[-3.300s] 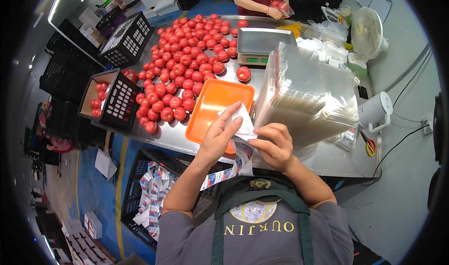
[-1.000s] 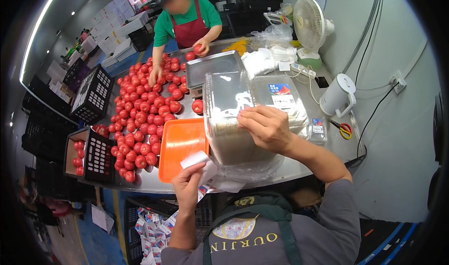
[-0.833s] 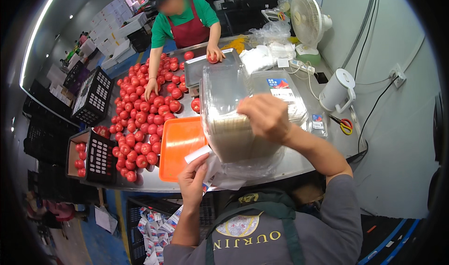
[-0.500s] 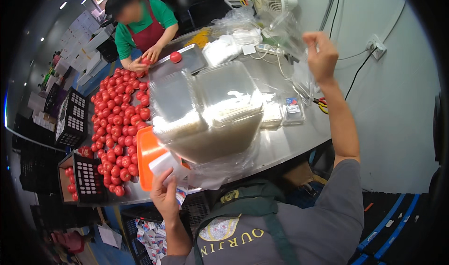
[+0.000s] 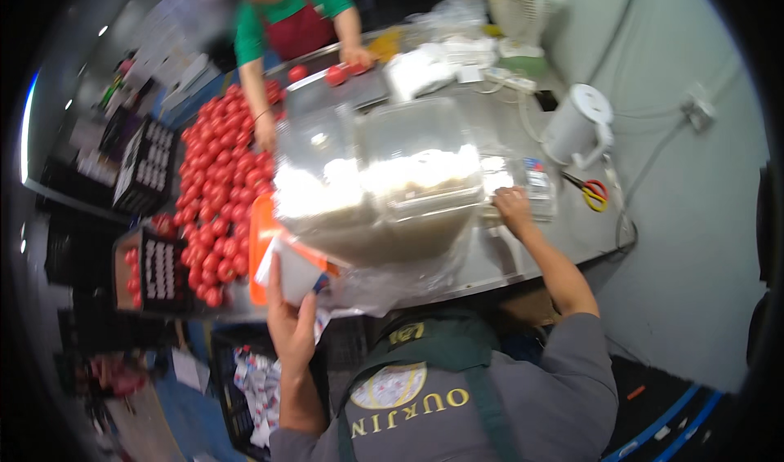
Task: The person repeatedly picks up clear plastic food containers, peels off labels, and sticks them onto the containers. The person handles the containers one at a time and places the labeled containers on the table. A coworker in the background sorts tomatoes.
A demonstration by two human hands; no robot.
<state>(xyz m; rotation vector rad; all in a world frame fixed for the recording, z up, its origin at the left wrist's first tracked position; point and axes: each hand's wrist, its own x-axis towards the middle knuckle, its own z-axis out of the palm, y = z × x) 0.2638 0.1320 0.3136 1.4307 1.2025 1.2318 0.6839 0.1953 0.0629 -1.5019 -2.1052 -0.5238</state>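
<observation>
A white sheet or strip of labels [image 5: 287, 271] with blue and red print is held in my left hand [image 5: 292, 330], closed on it between thumb and fingers, at the near edge of the table. Farther right, my right hand [image 5: 513, 207] rests its fingertips on a low clear plastic container [image 5: 496, 171]; the fingers look slightly bent and apart, though blurred. Beside it lies another clear container [image 5: 537, 186] bearing a printed label. Tall nested stacks of clear plastic containers [image 5: 420, 156] stand between my hands, with crumpled clear film around their base.
An orange tray [image 5: 260, 246] sits beside a heap of tomatoes [image 5: 219, 180]. Across the table a co-worker in a green shirt [image 5: 294, 17] reaches to tomatoes and a metal tray [image 5: 359, 92]. Scissors [image 5: 594, 193], a white kettle [image 5: 574, 126] and a fan [image 5: 518, 9] occupy the right side.
My right hand has come down from its raised place near clear film onto the low containers. The kettle and scissors now show fully. The co-worker's hands have moved apart.
</observation>
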